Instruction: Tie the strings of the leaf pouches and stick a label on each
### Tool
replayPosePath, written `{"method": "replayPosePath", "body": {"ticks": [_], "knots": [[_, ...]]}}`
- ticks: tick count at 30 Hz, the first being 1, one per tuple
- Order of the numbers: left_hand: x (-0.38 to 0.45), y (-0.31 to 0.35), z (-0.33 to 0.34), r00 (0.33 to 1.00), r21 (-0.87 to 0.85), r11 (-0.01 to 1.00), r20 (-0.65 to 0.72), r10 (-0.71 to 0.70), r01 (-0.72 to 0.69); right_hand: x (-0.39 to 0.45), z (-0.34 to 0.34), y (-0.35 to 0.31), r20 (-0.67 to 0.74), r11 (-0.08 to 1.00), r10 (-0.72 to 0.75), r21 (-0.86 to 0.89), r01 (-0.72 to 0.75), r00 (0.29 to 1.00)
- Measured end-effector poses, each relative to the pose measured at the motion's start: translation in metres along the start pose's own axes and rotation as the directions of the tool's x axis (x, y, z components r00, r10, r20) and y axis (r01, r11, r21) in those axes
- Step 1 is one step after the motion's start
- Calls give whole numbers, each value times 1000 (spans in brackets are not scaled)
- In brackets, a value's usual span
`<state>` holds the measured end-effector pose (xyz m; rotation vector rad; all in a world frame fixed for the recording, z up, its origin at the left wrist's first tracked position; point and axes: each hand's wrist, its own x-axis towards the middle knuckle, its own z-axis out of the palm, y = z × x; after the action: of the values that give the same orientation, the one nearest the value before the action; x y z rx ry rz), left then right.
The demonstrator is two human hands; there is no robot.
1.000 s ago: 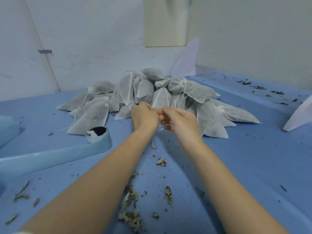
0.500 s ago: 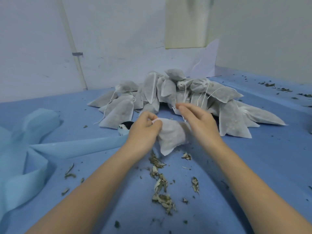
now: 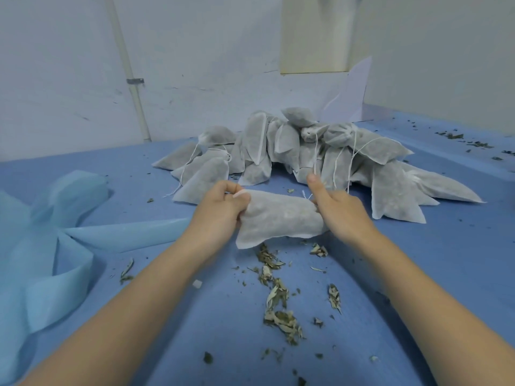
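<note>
Pouch (image 3: 278, 218) of pale mesh, filled with leaves, lies sideways between both hands just above the blue tabletop (image 3: 446, 274). Left hand (image 3: 220, 210) pinches its left end with curled fingers; right hand (image 3: 340, 210) grips the gathered right end, thumb raised (short white string ends (image 3: 306, 195) poke out there). Beyond the held pouch sits the pile of pouches (image 3: 320, 160), strings trailing. Nearer than the pouch, loose dried leaves (image 3: 278, 302) are scattered. Left of it lies light-blue folded sheeting (image 3: 55, 246).
</note>
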<state>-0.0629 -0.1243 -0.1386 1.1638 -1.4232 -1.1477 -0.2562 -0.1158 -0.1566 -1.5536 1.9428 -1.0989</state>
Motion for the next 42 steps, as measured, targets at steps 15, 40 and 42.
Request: {"method": "replayPosePath", "body": {"ticks": [15, 40, 42], "knots": [[-13, 8, 49, 863, 734, 479, 300, 405, -481, -8, 15, -14, -27, 948, -78, 306, 83, 997], [-14, 16, 20, 869, 809, 347, 365, 334, -474, -14, 8, -23, -80, 964, -90, 243, 107, 993], [-14, 16, 16, 885, 811, 381, 332, 325, -444, -15, 6, -25, -17, 969, -43, 241, 46, 999]]}}
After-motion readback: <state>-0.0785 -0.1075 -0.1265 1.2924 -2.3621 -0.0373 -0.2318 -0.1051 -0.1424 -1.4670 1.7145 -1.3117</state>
